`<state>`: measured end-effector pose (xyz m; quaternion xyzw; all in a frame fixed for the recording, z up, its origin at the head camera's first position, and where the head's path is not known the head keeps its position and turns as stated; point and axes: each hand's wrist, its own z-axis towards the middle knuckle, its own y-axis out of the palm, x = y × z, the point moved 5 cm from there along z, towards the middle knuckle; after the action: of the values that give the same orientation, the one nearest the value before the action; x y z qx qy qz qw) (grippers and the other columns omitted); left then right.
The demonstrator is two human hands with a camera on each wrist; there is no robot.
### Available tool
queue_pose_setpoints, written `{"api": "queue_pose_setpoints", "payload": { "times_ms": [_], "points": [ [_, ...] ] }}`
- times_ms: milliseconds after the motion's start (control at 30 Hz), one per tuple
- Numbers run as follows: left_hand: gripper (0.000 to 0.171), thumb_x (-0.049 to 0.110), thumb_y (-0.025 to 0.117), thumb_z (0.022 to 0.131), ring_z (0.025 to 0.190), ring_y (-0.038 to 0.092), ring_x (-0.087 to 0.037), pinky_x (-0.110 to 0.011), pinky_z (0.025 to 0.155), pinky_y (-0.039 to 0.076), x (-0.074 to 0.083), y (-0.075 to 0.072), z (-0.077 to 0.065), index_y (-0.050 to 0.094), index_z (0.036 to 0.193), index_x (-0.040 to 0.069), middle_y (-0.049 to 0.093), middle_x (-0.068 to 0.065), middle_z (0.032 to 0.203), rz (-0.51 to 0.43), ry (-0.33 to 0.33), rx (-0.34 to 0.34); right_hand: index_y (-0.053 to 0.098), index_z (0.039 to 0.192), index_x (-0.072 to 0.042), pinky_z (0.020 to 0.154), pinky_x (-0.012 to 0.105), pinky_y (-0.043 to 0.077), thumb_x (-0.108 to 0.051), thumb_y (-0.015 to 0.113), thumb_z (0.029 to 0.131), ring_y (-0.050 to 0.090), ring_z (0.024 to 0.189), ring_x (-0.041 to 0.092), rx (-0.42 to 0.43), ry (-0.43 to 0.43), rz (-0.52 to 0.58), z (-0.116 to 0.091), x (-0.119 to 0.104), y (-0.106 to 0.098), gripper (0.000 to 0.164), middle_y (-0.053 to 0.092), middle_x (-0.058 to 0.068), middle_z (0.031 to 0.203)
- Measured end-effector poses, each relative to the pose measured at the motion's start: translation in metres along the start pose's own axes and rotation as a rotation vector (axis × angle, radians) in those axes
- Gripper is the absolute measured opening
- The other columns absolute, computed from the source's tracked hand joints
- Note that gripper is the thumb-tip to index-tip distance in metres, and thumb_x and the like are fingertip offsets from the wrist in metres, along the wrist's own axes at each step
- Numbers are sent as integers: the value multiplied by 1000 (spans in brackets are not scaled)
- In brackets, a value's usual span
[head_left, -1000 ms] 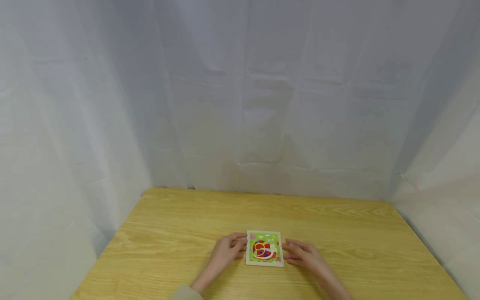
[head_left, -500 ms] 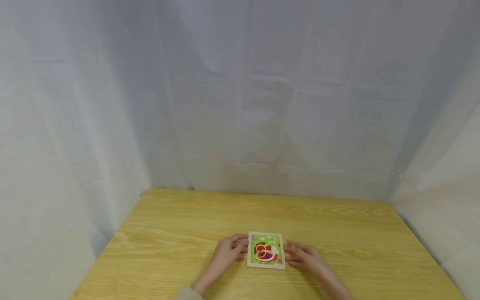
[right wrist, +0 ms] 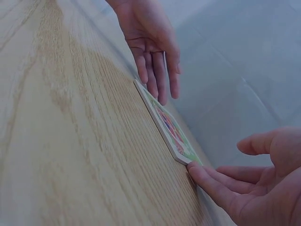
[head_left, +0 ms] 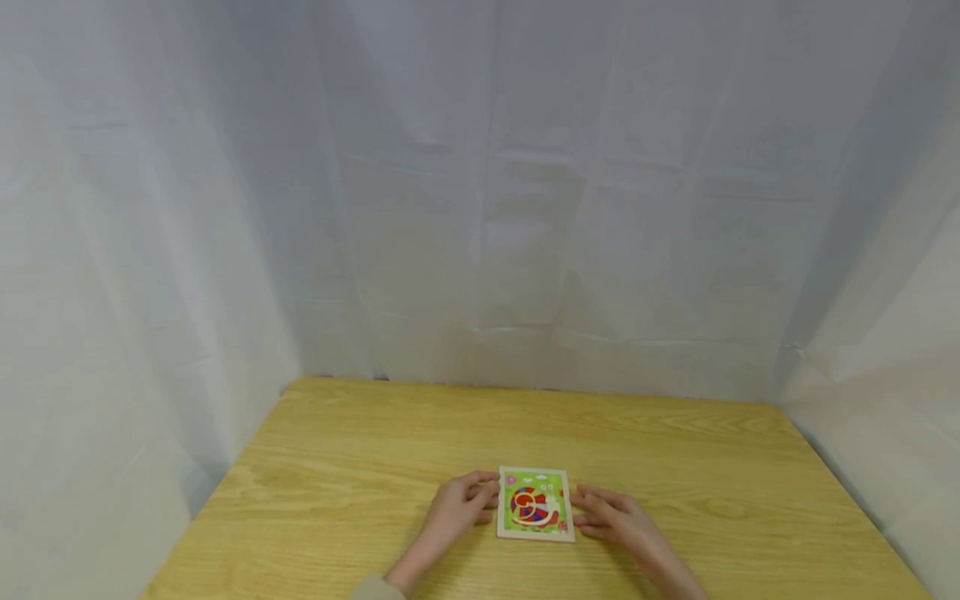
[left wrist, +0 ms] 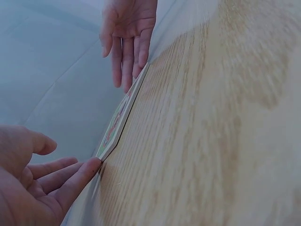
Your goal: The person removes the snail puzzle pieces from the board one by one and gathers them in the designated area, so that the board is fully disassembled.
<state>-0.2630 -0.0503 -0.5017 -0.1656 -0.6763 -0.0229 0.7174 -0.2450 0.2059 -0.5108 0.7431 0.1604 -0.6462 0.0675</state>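
A small square wooden puzzle board point(head_left: 536, 504) with a pale frame lies flat on the wooden table; its green picture shows a red and blue snail. To its left is my left hand point(head_left: 453, 507), fingers extended and fingertips right at the board's left edge. My right hand point(head_left: 617, 517) mirrors it on the other side, fingertips close by the right edge. In the left wrist view, fingertips of the left hand point(left wrist: 42, 183) meet the board's corner, with the thumb held away. The right wrist view has the right hand point(right wrist: 254, 183) with a fingertip at the near corner.
The wood-grain table point(head_left: 360, 433) extends around the board on all sides. Pale hanging sheets point(head_left: 525, 208) enclose it at the back, left and right. A light sleeve point(head_left: 377, 588) shows at the left forearm.
The board has shifted slightly to the right and a little nearer to me. Both hands have moved a little the same way, staying at its two sides.
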Motion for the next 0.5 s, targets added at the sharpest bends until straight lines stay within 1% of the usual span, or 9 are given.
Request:
{"api": "queue_pose_setpoints", "payload": {
  "times_ms": [133, 333, 500],
  "points": [
    [37, 17, 59, 104, 96, 73, -32, -32, 72, 62, 0, 1, 0, 62, 128, -10, 72, -25, 112, 0, -1, -3, 29, 143, 26, 93, 37, 57, -25, 45, 109, 69, 110, 31, 5, 11, -2, -2, 1, -1, 64, 53, 36, 139],
    [36, 16, 59, 104, 96, 73, -31, -32, 73, 62, 0, 2, 0, 62, 128, -10, 72, -25, 110, -3, -1, -10, 27, 144, 26, 93, 35, 58, -24, 45, 110, 69, 110, 30, -10, 5, 7, -4, 1, -1, 63, 50, 37, 140],
    [36, 15, 59, 103, 96, 73, -32, -31, 73, 62, 1, 2, 0, 62, 127, -11, 72, -25, 110, 5, 10, -7, 28, 144, 26, 94, 35, 57, -26, 46, 109, 68, 112, 31, -14, 5, 9, -5, 0, -3, 65, 51, 36, 141]
  ]
}}
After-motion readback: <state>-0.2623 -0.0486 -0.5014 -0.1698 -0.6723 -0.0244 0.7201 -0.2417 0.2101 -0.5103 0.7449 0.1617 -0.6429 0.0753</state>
